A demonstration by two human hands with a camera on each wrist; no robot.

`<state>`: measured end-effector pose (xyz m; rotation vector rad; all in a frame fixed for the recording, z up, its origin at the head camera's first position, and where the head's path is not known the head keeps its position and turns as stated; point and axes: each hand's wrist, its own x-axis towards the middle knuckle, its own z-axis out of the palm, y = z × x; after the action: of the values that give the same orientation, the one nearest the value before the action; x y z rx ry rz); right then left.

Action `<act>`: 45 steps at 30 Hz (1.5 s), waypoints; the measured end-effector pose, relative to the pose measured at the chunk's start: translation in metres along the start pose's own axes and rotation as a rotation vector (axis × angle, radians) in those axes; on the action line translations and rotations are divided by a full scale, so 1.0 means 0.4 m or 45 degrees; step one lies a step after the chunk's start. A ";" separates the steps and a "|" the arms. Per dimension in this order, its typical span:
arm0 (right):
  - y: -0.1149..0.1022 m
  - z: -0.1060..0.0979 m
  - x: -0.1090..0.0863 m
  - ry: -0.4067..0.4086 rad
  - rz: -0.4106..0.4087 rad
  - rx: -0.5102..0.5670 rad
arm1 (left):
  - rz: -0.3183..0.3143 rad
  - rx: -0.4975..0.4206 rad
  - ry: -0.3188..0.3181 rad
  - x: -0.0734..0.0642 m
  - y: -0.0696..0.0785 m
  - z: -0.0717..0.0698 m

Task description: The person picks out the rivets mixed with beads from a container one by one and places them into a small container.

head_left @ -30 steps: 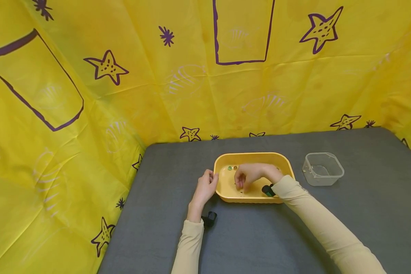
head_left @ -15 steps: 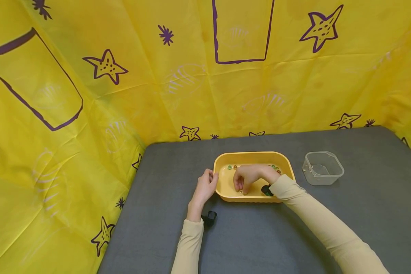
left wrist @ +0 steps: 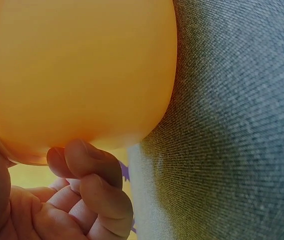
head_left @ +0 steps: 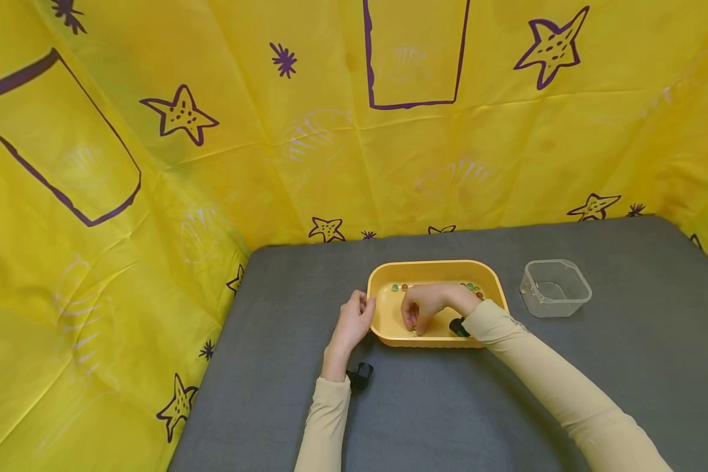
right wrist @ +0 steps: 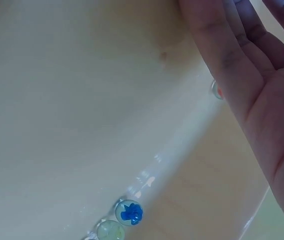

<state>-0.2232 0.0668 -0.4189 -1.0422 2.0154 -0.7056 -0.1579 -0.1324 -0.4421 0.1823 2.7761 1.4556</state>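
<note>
A yellow plastic basin (head_left: 389, 321) stands on the grey table. My left hand (head_left: 353, 322) grips its left end, with the thumb at the rim and curled fingers (left wrist: 94, 160) against the outer wall in the left wrist view. Inside the basin, my right hand (head_left: 427, 303) reaches down and pinches a small glass marble (head_left: 415, 332) near the front wall. Its fingertips are out of frame in the right wrist view. A green marble (head_left: 395, 287) and an amber marble (head_left: 405, 288) lie at the back left. Several more marbles (head_left: 471, 286) sit at the back right, partly hidden by the forearm.
A clear square plastic container (head_left: 556, 288) stands right of the basin. The right wrist view shows a blue-centred marble (right wrist: 129, 213) beside a clear one at the basin's edge. Yellow patterned cloth (head_left: 330, 164) rises behind the grey table (head_left: 271, 367).
The right hand has lowered slightly toward the front wall, and its fingertips have closed around the marble there. The left hand has stayed on the basin's end.
</note>
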 end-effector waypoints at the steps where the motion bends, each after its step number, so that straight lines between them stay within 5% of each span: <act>1: 0.000 0.000 0.000 -0.001 -0.001 -0.004 | 0.007 0.000 0.003 0.000 0.001 -0.001; 7: -0.002 0.001 -0.001 -0.002 0.000 -0.022 | 0.049 0.005 0.021 -0.002 0.001 -0.001; 45: 0.003 -0.024 -0.047 0.142 -0.061 -0.026 | 0.008 0.032 0.015 -0.001 -0.002 -0.001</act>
<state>-0.2242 0.0846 -0.4075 -1.0878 2.1020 -0.7854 -0.1574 -0.1331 -0.4425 0.1838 2.8070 1.4280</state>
